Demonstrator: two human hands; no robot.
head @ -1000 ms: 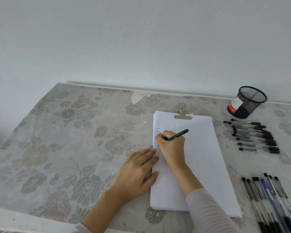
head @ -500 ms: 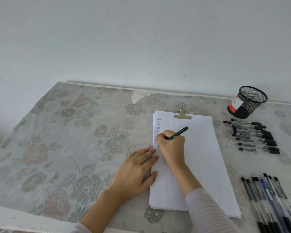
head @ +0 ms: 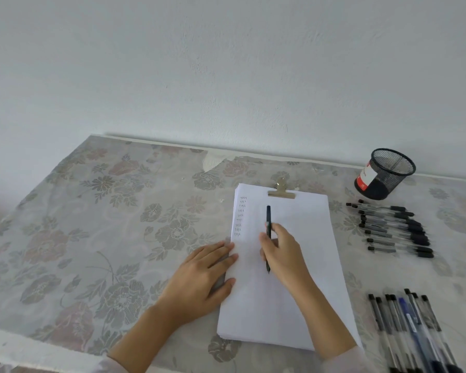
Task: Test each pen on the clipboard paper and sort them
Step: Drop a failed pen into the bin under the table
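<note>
While the left hand (head: pixel 205 275) lies flat on the left edge of the paper (head: pixel 301 278), the small written marks (head: pixel 241 215) there are illegible. The right hand (head: pixel 283 251) pinches a dark pen (head: pixel 268 214) over the sheet. The label on the mesh cup (head: pixel 388 179) is unreadable, and the nearer pens (head: pixel 404 327) are cut off.

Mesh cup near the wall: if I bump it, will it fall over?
Probably, fairly easily. The mesh cup has thin see-through wire walls and no pens stick out of it, so it is likely light. Its sides are round, so once tipped it might roll towards the row of pens lying beside it.
</note>
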